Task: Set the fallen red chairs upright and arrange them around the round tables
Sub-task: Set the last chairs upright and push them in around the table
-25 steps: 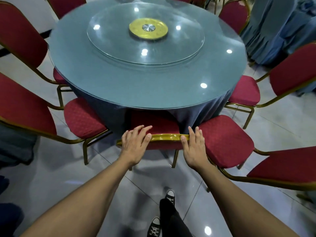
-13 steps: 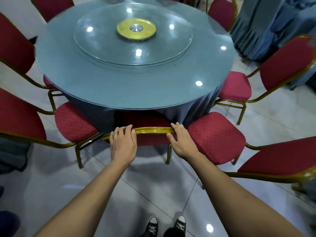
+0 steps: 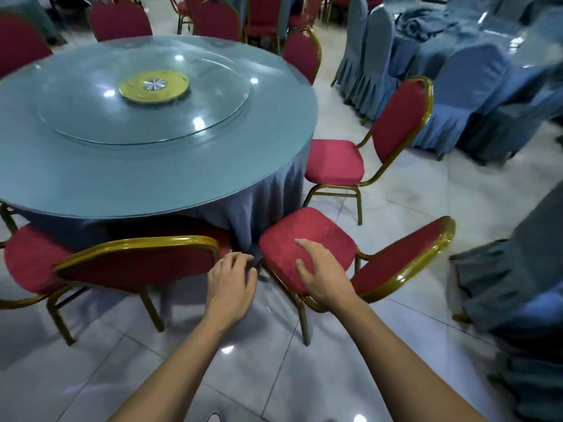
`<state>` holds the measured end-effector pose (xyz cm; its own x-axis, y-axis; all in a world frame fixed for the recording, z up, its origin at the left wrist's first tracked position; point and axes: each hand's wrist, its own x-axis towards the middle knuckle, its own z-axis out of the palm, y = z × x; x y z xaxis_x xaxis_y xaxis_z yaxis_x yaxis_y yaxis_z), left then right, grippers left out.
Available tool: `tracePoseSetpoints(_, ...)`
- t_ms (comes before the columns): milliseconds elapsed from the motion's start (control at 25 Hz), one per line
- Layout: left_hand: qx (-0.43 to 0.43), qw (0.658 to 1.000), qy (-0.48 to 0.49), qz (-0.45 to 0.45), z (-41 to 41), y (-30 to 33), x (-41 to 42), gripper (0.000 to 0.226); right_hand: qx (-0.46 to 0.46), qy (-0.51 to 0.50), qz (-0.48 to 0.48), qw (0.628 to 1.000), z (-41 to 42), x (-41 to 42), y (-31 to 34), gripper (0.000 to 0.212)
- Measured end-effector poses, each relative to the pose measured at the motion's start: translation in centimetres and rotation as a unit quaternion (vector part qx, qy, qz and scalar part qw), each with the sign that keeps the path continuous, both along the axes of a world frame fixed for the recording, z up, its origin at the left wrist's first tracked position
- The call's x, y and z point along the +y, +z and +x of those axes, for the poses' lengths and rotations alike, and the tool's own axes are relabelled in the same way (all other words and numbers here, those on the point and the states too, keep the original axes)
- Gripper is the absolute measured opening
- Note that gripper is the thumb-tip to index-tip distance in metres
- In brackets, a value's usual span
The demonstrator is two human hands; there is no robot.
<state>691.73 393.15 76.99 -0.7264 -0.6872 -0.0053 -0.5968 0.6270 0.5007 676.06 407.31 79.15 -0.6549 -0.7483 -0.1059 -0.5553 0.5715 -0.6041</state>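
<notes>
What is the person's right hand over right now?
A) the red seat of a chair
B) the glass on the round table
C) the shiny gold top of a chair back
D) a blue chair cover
A: the right hand is spread open over the red seat of the chair next to the table skirt, not on any gold frame, glass or blue cover.

Dim, bluish indoor light from overhead lamps, mirrored as white glare spots on the glass table [image 3: 152, 166] top and glossy floor [image 3: 274, 360]; motion blur smears everything right of the table; wide-angle bending at edges
</notes>
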Motion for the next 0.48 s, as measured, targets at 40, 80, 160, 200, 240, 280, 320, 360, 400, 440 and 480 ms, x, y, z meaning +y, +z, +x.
tracePoseSetpoints(40, 0.005, 1.0, -0.006, 0.008, -1.5, 0.3, 2.4, 0.028, 0.005, -0.005, 0.001, 1.0, -1.6, 2.2, 0.4, 0.045)
tracePoseSetpoints(80, 0.011, 1.0, -0.009, 0.014, -3.1, 0.6, 4.8, 0.029, 0.014, -0.007, 0.0, 1.0, -3.1, 4.4, 0.7, 0.043)
tracePoseSetpoints(160, 0.026, 0.999, -0.015, 0.022, -6.4, 1.4, 9.3, 0.027, 0.042, -0.011, -0.007, 0.999, -6.3, 8.7, 1.2, 0.039)
tracePoseSetpoints(200, 0.036, 0.999, -0.02, 0.026, -8.0, 1.7, 11.3, 0.027, 0.053, -0.016, -0.015, 0.998, -7.7, 10.6, 1.5, 0.036)
tracePoseSetpoints(240, 0.044, 0.998, -0.027, 0.032, -9.5, 2.2, 13.2, 0.026, 0.062, -0.025, -0.027, 0.997, -9.0, 12.2, 1.6, 0.034)
tracePoseSetpoints(280, 0.052, 0.997, -0.036, 0.038, -10.9, 2.6, 15.0, 0.025, 0.069, -0.034, -0.039, 0.996, -10.4, 13.9, 1.7, 0.033)
tracePoseSetpoints(320, 0.059, 0.996, -0.046, 0.044, -12.2, 2.9, 16.5, 0.024, 0.073, -0.046, -0.047, 0.995, -11.5, 15.4, 1.8, 0.031)
tracePoseSetpoints(360, 0.067, 0.995, -0.056, 0.05, -13.6, 3.2, 18.1, 0.023, 0.075, -0.058, -0.05, 0.994, -12.9, 17.1, 1.8, 0.03)
tracePoseSetpoints(400, 0.072, 0.994, -0.064, 0.058, -14.9, 3.4, 19.4, 0.022, 0.078, -0.068, -0.05, 0.993, -14.2, 18.5, 1.8, 0.03)
tracePoseSetpoints(440, 0.073, 0.993, -0.069, 0.064, -16.2, 3.6, 20.5, 0.022, 0.078, -0.077, -0.053, 0.993, -15.6, 19.7, 1.7, 0.03)
tracePoseSetpoints(480, 0.069, 0.993, -0.073, 0.07, -17.4, 3.6, 21.5, 0.021, 0.078, -0.085, -0.056, 0.992, -16.8, 20.6, 1.7, 0.03)
